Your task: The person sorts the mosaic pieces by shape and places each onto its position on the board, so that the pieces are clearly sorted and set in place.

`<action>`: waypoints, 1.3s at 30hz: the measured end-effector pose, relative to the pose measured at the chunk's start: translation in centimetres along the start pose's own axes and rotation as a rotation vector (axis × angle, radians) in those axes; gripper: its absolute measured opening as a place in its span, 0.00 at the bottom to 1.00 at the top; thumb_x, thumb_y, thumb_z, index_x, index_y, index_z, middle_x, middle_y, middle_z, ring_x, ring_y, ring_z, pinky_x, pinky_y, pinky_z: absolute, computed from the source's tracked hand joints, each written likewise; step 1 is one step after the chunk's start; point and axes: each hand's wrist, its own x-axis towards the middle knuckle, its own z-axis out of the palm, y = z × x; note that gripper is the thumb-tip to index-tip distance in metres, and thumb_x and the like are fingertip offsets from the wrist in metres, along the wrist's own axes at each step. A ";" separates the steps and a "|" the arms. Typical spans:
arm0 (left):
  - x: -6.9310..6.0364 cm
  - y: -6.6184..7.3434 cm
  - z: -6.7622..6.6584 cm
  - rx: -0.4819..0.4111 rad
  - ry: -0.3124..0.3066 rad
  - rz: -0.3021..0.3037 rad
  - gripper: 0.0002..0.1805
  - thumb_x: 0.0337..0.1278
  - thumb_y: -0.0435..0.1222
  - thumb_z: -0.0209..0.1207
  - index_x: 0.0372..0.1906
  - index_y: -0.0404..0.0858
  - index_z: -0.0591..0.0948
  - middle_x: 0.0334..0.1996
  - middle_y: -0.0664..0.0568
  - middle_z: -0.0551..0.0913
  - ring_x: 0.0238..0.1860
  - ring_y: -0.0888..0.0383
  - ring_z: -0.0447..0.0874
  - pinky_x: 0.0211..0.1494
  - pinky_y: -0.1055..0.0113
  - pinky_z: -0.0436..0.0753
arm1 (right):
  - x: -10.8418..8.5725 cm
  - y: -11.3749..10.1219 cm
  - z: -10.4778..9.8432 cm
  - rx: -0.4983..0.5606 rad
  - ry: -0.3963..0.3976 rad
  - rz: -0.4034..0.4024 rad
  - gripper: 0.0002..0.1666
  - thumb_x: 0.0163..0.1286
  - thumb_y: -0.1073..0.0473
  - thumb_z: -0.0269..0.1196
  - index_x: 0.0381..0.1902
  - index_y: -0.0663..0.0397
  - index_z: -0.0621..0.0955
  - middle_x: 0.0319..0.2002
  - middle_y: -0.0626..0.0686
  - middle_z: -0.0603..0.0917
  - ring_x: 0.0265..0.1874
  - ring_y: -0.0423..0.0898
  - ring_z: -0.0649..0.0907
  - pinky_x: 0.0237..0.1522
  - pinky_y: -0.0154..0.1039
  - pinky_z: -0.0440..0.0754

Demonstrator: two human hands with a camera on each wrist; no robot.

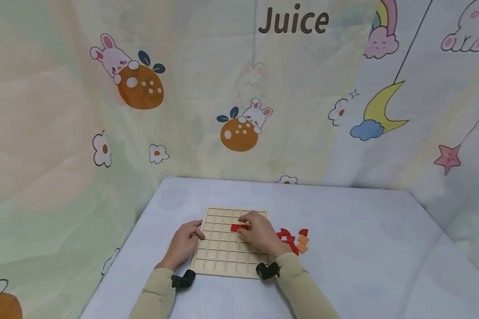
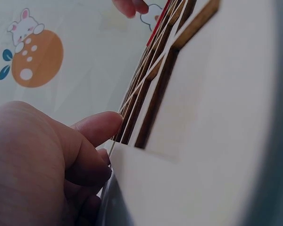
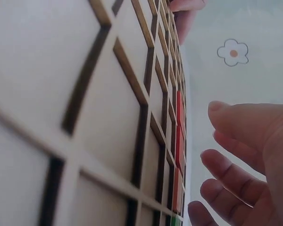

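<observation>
A square wooden grid board (image 1: 219, 256) lies on the table. My left hand (image 1: 183, 243) grips its left edge; in the left wrist view that hand (image 2: 42, 160) has its thumb against the edge and its other fingers curled. Over the upper right part of the board is my right hand (image 1: 259, 232), beside a red piece (image 1: 235, 227) set in the grid. The right wrist view shows this hand (image 3: 254, 165) with loosely bent, separated fingers and nothing between them. Red pieces (image 3: 178, 141) sit in cells there, with a bit of green (image 3: 174, 220) below.
Right of the board, several loose red pieces (image 1: 285, 232) and orange squares (image 1: 303, 239) lie on the white table (image 1: 363, 248). A patterned cloth (image 1: 195, 88) hangs behind the table.
</observation>
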 end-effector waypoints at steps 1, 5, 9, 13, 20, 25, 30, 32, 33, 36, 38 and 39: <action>0.0 0.0 0.0 -0.001 -0.002 0.001 0.19 0.57 0.23 0.48 0.22 0.45 0.82 0.64 0.48 0.75 0.70 0.44 0.64 0.71 0.44 0.62 | -0.1 0.1 -0.1 -0.008 0.002 -0.004 0.19 0.64 0.52 0.67 0.52 0.49 0.83 0.49 0.46 0.80 0.41 0.43 0.79 0.44 0.41 0.81; 0.0 -0.1 0.1 -0.002 -0.008 0.002 0.19 0.57 0.23 0.48 0.23 0.45 0.83 0.64 0.48 0.75 0.70 0.44 0.63 0.71 0.44 0.62 | -0.7 0.1 -0.8 -0.034 -0.004 0.004 0.19 0.63 0.52 0.68 0.51 0.48 0.84 0.48 0.46 0.81 0.39 0.42 0.78 0.43 0.40 0.80; 0.0 -0.1 0.1 -0.005 -0.007 -0.003 0.18 0.57 0.24 0.48 0.23 0.45 0.83 0.64 0.48 0.75 0.71 0.44 0.63 0.71 0.44 0.62 | -1.2 0.1 -1.4 -0.050 -0.009 0.026 0.18 0.63 0.51 0.68 0.51 0.47 0.84 0.46 0.45 0.81 0.40 0.43 0.79 0.44 0.40 0.81; 0.0 0.0 0.0 -0.006 -0.006 -0.002 0.18 0.57 0.24 0.48 0.23 0.45 0.83 0.64 0.47 0.75 0.71 0.44 0.63 0.71 0.44 0.62 | -1.7 0.1 -1.9 -0.053 -0.013 0.034 0.18 0.64 0.51 0.68 0.51 0.48 0.84 0.44 0.45 0.82 0.40 0.43 0.79 0.45 0.42 0.81; 0.0 0.0 0.0 0.003 -0.004 -0.003 0.18 0.58 0.25 0.48 0.23 0.45 0.83 0.64 0.47 0.75 0.70 0.44 0.63 0.71 0.44 0.62 | -2.4 1.3 -3.1 -0.032 0.005 0.060 0.17 0.65 0.53 0.67 0.50 0.49 0.84 0.42 0.44 0.83 0.41 0.45 0.79 0.47 0.45 0.81; 0.0 0.0 0.0 0.015 -0.001 0.001 0.18 0.58 0.25 0.48 0.22 0.45 0.83 0.64 0.47 0.75 0.70 0.44 0.64 0.71 0.45 0.62 | -2.8 2.9 -4.6 -0.041 0.055 0.112 0.16 0.63 0.55 0.68 0.49 0.48 0.84 0.41 0.44 0.83 0.44 0.46 0.80 0.45 0.44 0.80; 0.1 0.1 0.1 0.012 -0.005 -0.006 0.19 0.58 0.25 0.48 0.21 0.46 0.83 0.64 0.47 0.75 0.70 0.43 0.63 0.71 0.44 0.62 | -3.3 4.3 -5.8 -0.055 0.056 0.167 0.17 0.63 0.54 0.69 0.50 0.47 0.84 0.43 0.44 0.84 0.46 0.47 0.80 0.49 0.45 0.81; 0.1 0.2 0.2 0.012 -0.003 -0.008 0.19 0.57 0.25 0.48 0.21 0.46 0.83 0.64 0.47 0.75 0.70 0.43 0.63 0.71 0.44 0.61 | -3.6 4.8 -6.1 -0.056 0.052 0.188 0.17 0.63 0.54 0.68 0.50 0.47 0.84 0.44 0.45 0.84 0.46 0.47 0.80 0.49 0.46 0.82; 0.1 0.2 0.2 0.014 -0.002 -0.010 0.19 0.57 0.25 0.48 0.21 0.47 0.83 0.64 0.47 0.75 0.70 0.43 0.63 0.71 0.44 0.61 | -3.7 5.1 -6.2 -0.055 0.051 0.198 0.17 0.63 0.54 0.68 0.51 0.47 0.84 0.44 0.45 0.84 0.46 0.47 0.80 0.49 0.46 0.82; 0.1 0.2 0.1 0.017 -0.002 -0.010 0.19 0.58 0.25 0.48 0.22 0.46 0.83 0.64 0.47 0.75 0.71 0.43 0.63 0.71 0.45 0.61 | -4.1 5.7 -6.7 -0.048 0.038 0.231 0.17 0.63 0.54 0.68 0.50 0.46 0.84 0.44 0.45 0.83 0.46 0.47 0.79 0.48 0.45 0.82; 0.2 0.2 0.0 0.020 -0.001 -0.012 0.18 0.58 0.24 0.48 0.22 0.45 0.83 0.64 0.47 0.75 0.71 0.44 0.63 0.72 0.45 0.61 | -4.3 6.1 -6.9 -0.040 0.031 0.246 0.16 0.64 0.54 0.67 0.49 0.46 0.84 0.43 0.46 0.83 0.44 0.46 0.78 0.45 0.42 0.83; 0.2 0.2 0.0 0.020 -0.001 -0.014 0.18 0.58 0.24 0.48 0.22 0.45 0.83 0.64 0.47 0.75 0.71 0.44 0.63 0.72 0.45 0.61 | -4.3 6.2 -7.1 -0.039 0.032 0.252 0.15 0.64 0.54 0.67 0.49 0.46 0.84 0.43 0.46 0.83 0.43 0.46 0.78 0.43 0.41 0.82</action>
